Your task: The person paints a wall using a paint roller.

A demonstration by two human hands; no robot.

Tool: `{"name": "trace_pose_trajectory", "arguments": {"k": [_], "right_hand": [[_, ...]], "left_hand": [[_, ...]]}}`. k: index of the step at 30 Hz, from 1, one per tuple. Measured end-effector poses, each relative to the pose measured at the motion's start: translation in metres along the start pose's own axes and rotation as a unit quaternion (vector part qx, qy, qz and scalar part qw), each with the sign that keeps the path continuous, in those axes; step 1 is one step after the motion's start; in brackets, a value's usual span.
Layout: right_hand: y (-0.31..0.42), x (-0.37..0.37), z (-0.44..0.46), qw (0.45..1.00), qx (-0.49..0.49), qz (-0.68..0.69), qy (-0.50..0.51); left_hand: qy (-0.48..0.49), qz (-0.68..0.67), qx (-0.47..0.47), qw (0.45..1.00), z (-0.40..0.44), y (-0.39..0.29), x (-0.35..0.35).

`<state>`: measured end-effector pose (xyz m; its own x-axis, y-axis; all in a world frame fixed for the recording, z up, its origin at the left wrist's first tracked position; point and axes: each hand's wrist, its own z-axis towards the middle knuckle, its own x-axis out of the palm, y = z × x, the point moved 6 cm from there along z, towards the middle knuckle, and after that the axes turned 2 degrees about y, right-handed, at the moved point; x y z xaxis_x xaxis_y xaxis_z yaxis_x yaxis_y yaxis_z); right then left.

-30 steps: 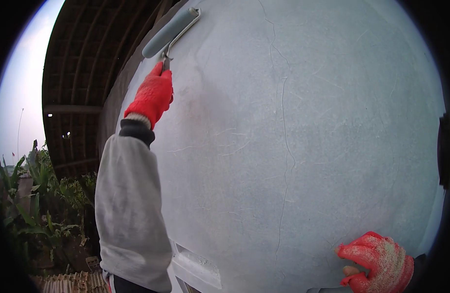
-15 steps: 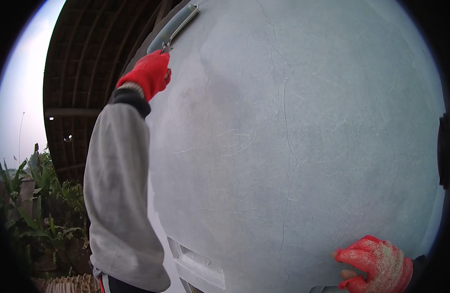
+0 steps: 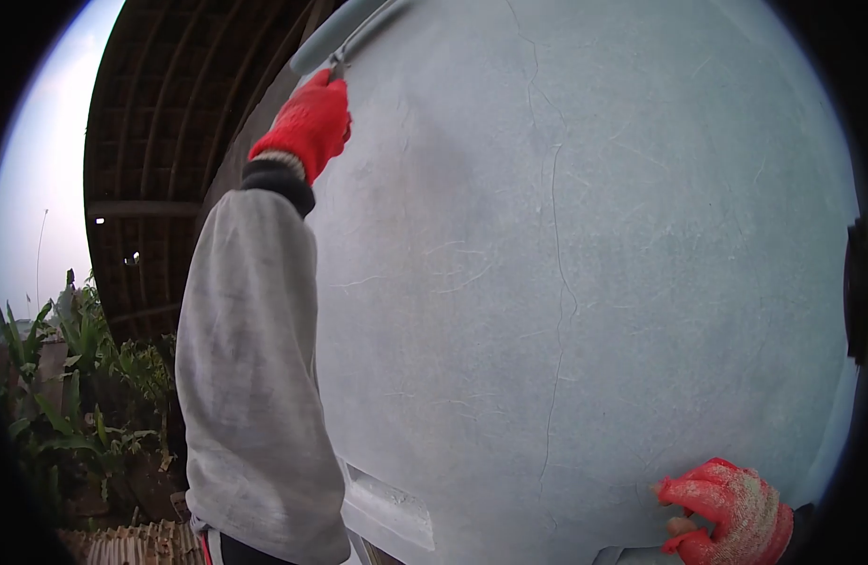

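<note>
My left hand [image 3: 307, 127], in a red knit glove, is raised at the upper left and closed around the handle of a paint roller [image 3: 335, 36]. The long roller lies against the top of a pale grey-blue wall [image 3: 472, 339], partly cut off by the frame's upper edge. Low on the right, my right hand [image 3: 731, 513] wears a red glove with pale, gritty smears. Its fingers are loosely bent and apart, with nothing visible between them. Just left of it, the top of a grey object [image 3: 632, 556] shows at the bottom edge; its kind is unclear.
Thin cracks and raised lines run over the wall. A pale recessed frame [image 3: 392, 508] sits at its lower left. A dark roof underside [image 3: 161, 113] overhangs on the left, above green plants [image 3: 86, 405] and corrugated sheeting [image 3: 137, 546]. A dark object [image 3: 857, 292] borders the right.
My left hand and the paint roller have moved up and slightly right along the wall, and the sleeve has followed. My right hand has barely moved.
</note>
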<state>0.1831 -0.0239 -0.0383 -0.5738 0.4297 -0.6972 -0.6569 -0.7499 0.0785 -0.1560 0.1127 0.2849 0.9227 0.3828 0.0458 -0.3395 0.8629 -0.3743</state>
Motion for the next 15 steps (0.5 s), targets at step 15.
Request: {"name": "trace_pose_trajectory", "arguments": {"k": [15], "right_hand": [[0.024, 0.016, 0.050, 0.997, -0.075, -0.029, 0.023]], "left_hand": [[0.033, -0.039, -0.032, 0.998, -0.026, 0.053, 0.016]]}}
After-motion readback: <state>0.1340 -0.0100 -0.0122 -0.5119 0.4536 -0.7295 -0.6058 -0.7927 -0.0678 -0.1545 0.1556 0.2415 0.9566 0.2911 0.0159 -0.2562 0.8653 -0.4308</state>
